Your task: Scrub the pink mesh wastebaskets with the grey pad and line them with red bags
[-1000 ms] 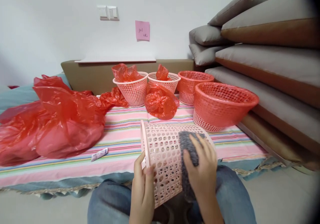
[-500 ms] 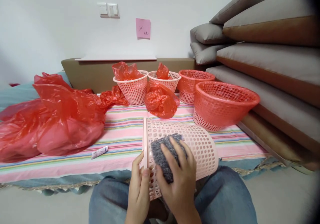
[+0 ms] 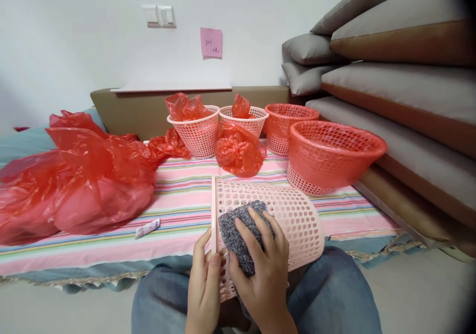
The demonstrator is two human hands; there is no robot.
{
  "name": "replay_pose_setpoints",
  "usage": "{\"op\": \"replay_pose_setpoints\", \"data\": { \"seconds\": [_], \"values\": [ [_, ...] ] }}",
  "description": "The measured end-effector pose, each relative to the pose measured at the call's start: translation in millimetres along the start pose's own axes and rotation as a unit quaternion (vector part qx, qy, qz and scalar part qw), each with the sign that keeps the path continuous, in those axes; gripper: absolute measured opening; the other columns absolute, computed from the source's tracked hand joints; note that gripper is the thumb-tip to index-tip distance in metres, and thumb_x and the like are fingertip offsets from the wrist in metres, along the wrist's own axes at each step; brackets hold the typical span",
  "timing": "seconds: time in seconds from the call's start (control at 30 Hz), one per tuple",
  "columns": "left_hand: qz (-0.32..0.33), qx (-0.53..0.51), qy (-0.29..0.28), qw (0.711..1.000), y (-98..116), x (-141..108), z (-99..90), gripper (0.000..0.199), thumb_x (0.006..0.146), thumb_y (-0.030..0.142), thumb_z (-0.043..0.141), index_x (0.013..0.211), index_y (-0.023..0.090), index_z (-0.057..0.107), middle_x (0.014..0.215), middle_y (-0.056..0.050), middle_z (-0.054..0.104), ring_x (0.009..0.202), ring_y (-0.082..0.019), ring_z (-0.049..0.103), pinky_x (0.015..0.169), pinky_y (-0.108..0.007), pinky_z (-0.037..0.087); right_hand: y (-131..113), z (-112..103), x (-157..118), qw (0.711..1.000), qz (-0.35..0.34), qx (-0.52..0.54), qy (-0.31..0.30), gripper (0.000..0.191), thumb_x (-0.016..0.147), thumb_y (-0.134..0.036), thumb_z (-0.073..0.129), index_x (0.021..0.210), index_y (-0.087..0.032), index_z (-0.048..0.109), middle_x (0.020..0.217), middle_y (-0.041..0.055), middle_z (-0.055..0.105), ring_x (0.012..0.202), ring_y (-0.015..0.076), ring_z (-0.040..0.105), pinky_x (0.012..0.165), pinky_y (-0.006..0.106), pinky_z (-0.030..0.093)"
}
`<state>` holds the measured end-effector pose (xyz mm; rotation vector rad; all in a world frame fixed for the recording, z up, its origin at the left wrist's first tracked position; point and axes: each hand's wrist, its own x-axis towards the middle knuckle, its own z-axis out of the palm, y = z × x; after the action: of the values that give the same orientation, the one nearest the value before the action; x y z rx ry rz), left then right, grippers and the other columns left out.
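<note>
Behind everything rises a white wall (image 3: pixel 260 31), with a striped cover (image 3: pixel 182 210) spread in front of it. At far left lie bulging red plastic bags (image 3: pixel 104 195), then a small white packet (image 3: pixel 148 229) near the front edge; its print is too small to read.

Next, centre front, the pale pink basket (image 3: pixel 301 225) lies on its side over the lap, rim to the left, base to the right. For work with a cloth on such a lattice, I would brace the rim firmly, press flat so the fabric does not snag in the holes, and turn the basket to reach its underside.

The left hand (image 3: pixel 204 284) is closed on the rim, thumb in front, fingers partly hidden behind. Just beside it, the right hand (image 3: pixel 262 262) is spread, fingers apart, laid over a grey cloth (image 3: pixel 238 237) against the basket's side, near the rim.

Beyond, to the right, stand two red-wrapped baskets (image 3: pixel 330 160), the nearer one beside stacked grey cushions (image 3: pixel 397 86).
</note>
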<state>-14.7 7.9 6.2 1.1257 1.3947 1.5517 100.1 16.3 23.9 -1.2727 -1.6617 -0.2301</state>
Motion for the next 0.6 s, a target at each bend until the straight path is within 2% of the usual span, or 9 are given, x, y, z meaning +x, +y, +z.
{"op": "replay_pose_setpoints", "data": {
  "seconds": [0.1,0.23,0.3,0.37,0.4,0.47,0.53,0.6],
  "values": [
    [0.003,0.022,-0.026,0.999,-3,0,-6.8,0.054,0.088,0.059,0.056,0.127,0.022,0.059,0.114,-0.009,0.071,0.103,-0.027,0.068,0.085,-0.035,0.056,24,-2,2,0.998,0.04,-0.031,0.027,0.041,0.089,-0.029,0.054,0.129,-0.024,0.058,0.14,0.0085,0.056,0.131,0.0319,0.045,0.107,0.055,0.039],
    [-0.013,0.031,-0.073,0.997,-8,-4,-10.6,0.056,0.092,0.058,0.051,0.132,0.019,0.054,0.112,-0.011,0.072,0.1,-0.026,0.069,0.086,-0.036,0.054,85,-14,-5,0.981,0.137,-0.094,0.102,0.041,0.092,-0.039,0.051,0.126,-0.018,0.063,0.134,0.0137,0.061,0.126,0.0326,0.051,0.107,0.058,0.038],
    [0.006,0.035,-0.059,0.998,-8,-6,-7.6,0.054,0.092,0.058,0.051,0.131,0.019,0.055,0.118,-0.012,0.07,0.108,-0.028,0.067,0.093,-0.039,0.051,111,-21,-10,0.974,0.163,-0.102,0.123,0.045,0.093,-0.043,0.05,0.125,-0.015,0.065,0.132,0.0168,0.062,0.125,0.0333,0.053,0.107,0.057,0.039],
    [0.036,0.022,-0.023,0.999,-8,-7,-3.5,0.055,0.093,0.056,0.051,0.135,0.02,0.051,0.131,-0.014,0.064,0.119,-0.029,0.062,0.101,-0.043,0.048,121,-25,-14,0.969,0.178,-0.108,0.137,0.047,0.093,-0.044,0.049,0.125,-0.013,0.065,0.131,0.0192,0.062,0.124,0.0342,0.054,0.107,0.058,0.039],
    [0.05,0.014,-0.013,0.999,-8,-7,-2.0,0.057,0.093,0.055,0.051,0.139,0.021,0.048,0.137,-0.015,0.059,0.125,-0.03,0.059,0.104,-0.045,0.046,120,-25,-15,0.967,0.179,-0.113,0.141,0.047,0.093,-0.044,0.049,0.125,-0.013,0.065,0.132,0.0194,0.061,0.124,0.0344,0.054,0.106,0.058,0.039],
    [0.073,0.021,-0.031,0.997,-6,-5,-1.5,0.056,0.096,0.05,0.05,0.144,0.024,0.044,0.149,-0.015,0.049,0.135,-0.03,0.05,0.112,-0.048,0.04,105,-22,-12,0.969,0.166,-0.119,0.138,0.045,0.093,-0.042,0.05,0.125,-0.015,0.065,0.133,0.0175,0.061,0.124,0.0341,0.052,0.107,0.058,0.038],
    [0.104,0.062,-0.066,0.99,-3,-3,-3.6,0.049,0.099,0.043,0.046,0.145,0.029,0.045,0.155,-0.01,0.043,0.143,-0.028,0.041,0.118,-0.047,0.032,79,-17,-7,0.979,0.13,-0.108,0.111,0.041,0.093,-0.04,0.052,0.124,-0.018,0.065,0.135,0.0139,0.061,0.126,0.0336,0.05,0.107,0.058,0.038],
    [0.148,0.113,-0.078,0.979,2,-1,-6.0,0.043,0.101,0.034,0.042,0.144,0.033,0.047,0.156,-0.004,0.043,0.145,-0.025,0.038,0.12,-0.044,0.029,49,-12,-2,0.992,0.08,-0.075,0.065,0.038,0.092,-0.037,0.053,0.126,-0.022,0.063,0.137,0.0101,0.059,0.128,0.0331,0.048,0.106,0.057,0.039]
  ]
}}
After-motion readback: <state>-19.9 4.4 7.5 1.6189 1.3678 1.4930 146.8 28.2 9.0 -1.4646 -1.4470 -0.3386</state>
